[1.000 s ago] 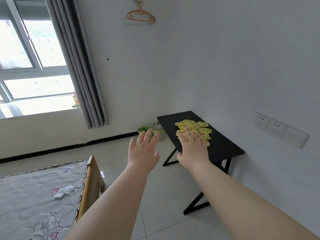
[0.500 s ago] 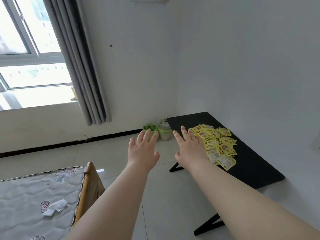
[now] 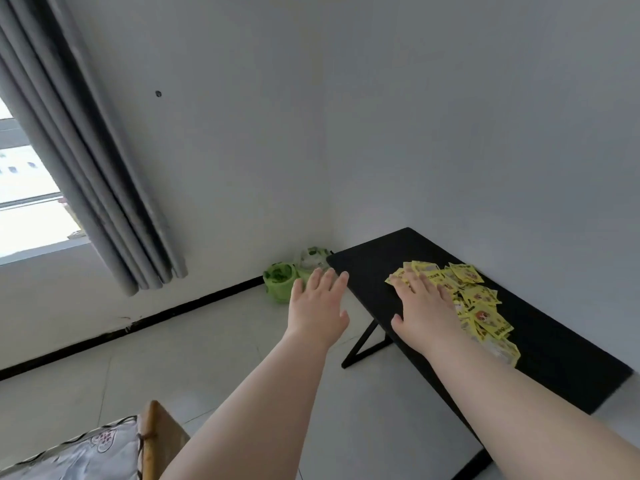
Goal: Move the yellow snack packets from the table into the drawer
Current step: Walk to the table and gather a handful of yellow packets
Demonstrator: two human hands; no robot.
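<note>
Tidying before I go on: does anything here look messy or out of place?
The yellow snack packets lie in a loose, overlapping heap on the black table, facing every way. Green bags sit bunched on the floor in the corner.

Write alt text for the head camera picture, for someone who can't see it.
A person's open right hand extends over a pile of yellow snack packets on a black table; the open left hand hovers beside the table's end. A grey curtain hangs by a window, green bags sit in the corner.
</note>
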